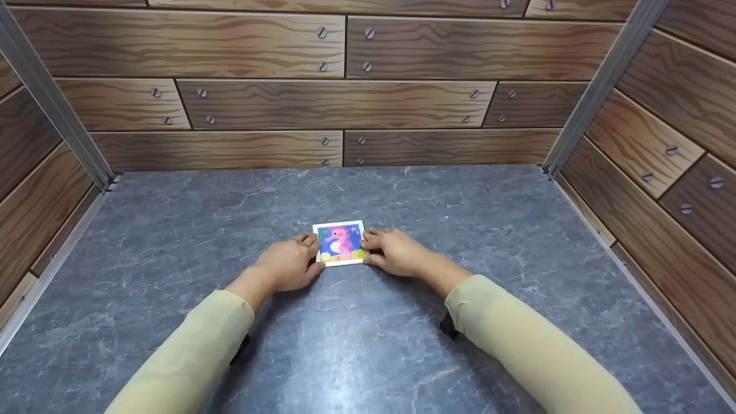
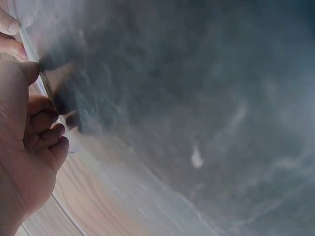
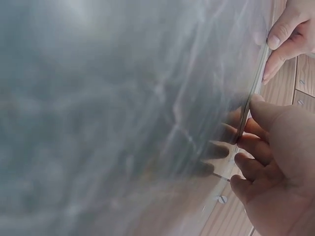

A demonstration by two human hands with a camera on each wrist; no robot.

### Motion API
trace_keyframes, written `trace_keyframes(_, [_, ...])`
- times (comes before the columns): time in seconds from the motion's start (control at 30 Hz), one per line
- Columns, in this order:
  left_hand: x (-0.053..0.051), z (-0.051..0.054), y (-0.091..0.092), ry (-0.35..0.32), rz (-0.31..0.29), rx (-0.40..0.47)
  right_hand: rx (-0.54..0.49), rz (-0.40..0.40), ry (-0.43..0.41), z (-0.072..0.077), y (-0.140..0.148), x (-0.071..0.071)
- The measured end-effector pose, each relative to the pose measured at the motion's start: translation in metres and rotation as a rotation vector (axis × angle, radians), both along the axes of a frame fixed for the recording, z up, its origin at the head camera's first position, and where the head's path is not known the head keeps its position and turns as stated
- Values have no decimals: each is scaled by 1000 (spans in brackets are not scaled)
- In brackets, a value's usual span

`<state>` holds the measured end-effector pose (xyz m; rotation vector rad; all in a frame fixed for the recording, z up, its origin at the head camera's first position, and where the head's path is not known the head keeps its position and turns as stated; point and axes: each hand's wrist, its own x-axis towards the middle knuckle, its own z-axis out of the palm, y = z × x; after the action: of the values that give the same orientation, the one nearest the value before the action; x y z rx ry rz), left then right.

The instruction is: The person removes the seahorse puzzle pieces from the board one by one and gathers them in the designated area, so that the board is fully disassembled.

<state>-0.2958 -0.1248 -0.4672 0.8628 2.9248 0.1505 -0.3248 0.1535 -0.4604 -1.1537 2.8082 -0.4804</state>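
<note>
From my remote post I have a square picture tile (image 1: pixel 341 241), a pink seahorse on blue inside a white border, between the fingers of 2 hands. The left hand (image 1: pixel 292 263) has its fingers clamped on the left edge, thumb near the closest corner; the right hand (image 1: pixel 399 252) mirrors it on the opposite edge. Whether the tile rests on the grey marbled worktop (image 1: pixel 339 356) beneath the fingers or sits slightly raised, I cannot tell. To handle it well, I judge, I should match the height of both sets of fingers, press inward lightly and evenly so the thin tile does not bow, and move the 2 hands together so no corner twists.
</note>
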Motion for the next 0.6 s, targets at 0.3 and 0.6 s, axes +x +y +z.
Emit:
trace_keyframes(0.3, [9,2,6,63,-45,12,21,-13,-4,2,7,8])
trace_keyframes(0.6, [22,2,10,60,-45,-24,10,6,-10,-1,11,19])
